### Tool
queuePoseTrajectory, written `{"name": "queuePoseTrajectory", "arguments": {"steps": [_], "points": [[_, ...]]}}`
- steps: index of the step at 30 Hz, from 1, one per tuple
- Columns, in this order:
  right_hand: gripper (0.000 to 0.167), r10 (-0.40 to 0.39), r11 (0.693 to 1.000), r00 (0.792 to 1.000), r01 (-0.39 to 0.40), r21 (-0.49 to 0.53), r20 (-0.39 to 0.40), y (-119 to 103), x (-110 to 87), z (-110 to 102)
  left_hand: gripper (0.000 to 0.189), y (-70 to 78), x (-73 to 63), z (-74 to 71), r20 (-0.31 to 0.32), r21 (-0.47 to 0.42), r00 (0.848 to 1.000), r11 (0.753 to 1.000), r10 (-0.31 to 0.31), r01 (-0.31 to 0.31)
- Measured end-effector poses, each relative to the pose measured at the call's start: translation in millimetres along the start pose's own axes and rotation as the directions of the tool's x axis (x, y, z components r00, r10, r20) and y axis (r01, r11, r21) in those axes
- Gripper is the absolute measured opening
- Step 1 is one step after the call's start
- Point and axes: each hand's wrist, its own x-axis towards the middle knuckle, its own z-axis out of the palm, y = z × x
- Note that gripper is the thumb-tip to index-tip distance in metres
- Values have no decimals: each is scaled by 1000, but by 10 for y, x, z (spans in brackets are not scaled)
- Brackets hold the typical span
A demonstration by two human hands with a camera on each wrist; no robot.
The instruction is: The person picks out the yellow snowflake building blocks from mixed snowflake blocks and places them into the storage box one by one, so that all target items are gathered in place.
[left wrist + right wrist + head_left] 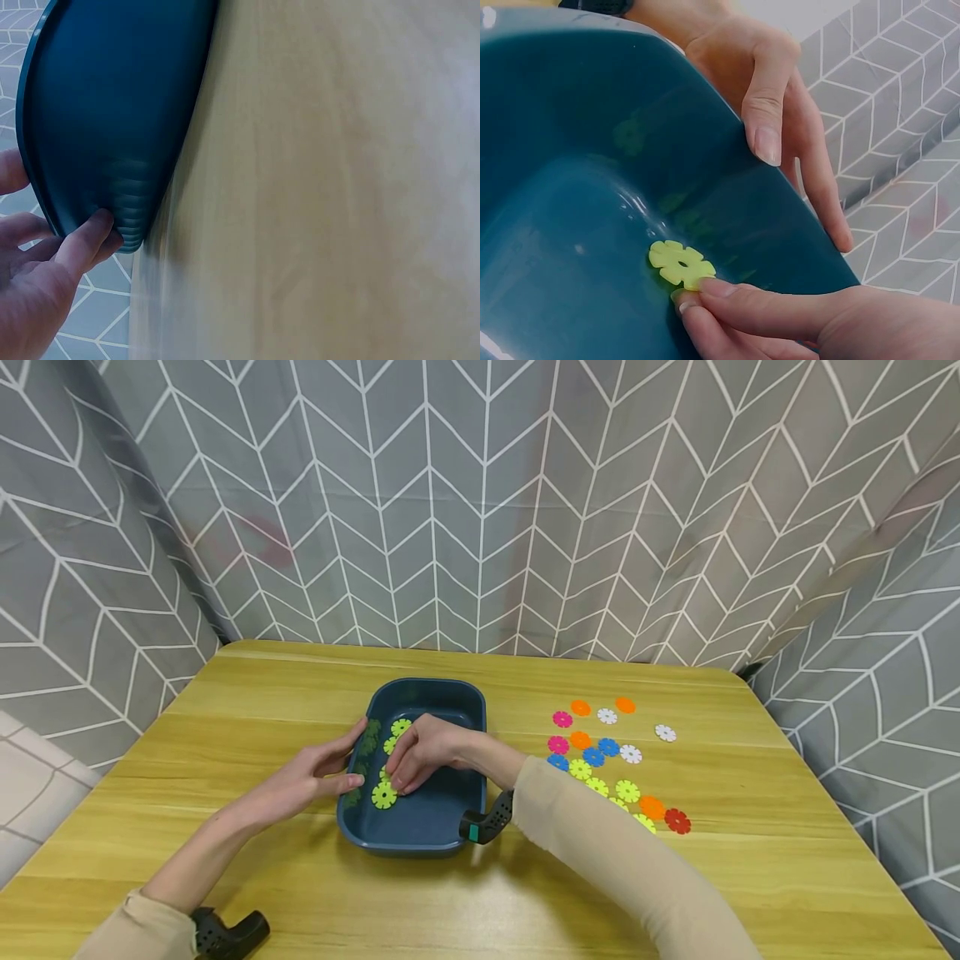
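Observation:
A dark blue plastic bin [442, 810] stands on the table, with several yellow-green notched discs [401, 727] along its left inside. My left hand [311, 778] grips the bin's left wall, the thumb over the rim and the fingers outside. In the left wrist view the fingers [86, 240] rest against the bin's outer wall [112, 97]. My right hand [427, 750] reaches down inside the bin. Its thumb and finger pinch the edge of a yellow-green notched disc [681, 264] near the bin floor, as the right wrist view shows. The hand hides part of the discs behind it.
Right of the bin, loose discs lie scattered on the wooden table [300, 893]: pink [562, 719], orange [652, 807], white [665, 732], blue [609, 747], yellow-green [627, 791] and a red one [677, 821]. The right sleeve [600, 843] covers some. A patterned curtain [465, 510] hangs behind.

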Motion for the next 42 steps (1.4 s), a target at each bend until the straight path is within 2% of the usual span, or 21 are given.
{"name": "queuePoseTrajectory", "arguments": {"steps": [16, 19, 24, 27, 42], "points": [[20, -5, 1000, 999, 7, 26, -46, -7, 14, 5, 78, -3, 2, 0, 0, 2, 1000, 1000, -1, 1], [19, -9, 1000, 1000, 9, 30, -15, -10, 2, 2, 78, -2, 4, -2, 2, -3, 1000, 1000, 4, -4], [18, 17, 999, 996, -20, 32, 92, -17, -13, 1, 77, -6, 9, -2, 1, -10, 1000, 1000, 17, -17], [18, 30, 999, 992, -34, 31, 120, -18, -14, 4, 77, -5, 10, 1, 0, -9, 1000, 1000, 19, -19], [20, -6, 995, 999, 1, 98, 47, -33, -21, -23, 78, 0, 9, 7, -1, -2, 1000, 1000, 10, -10]]}}
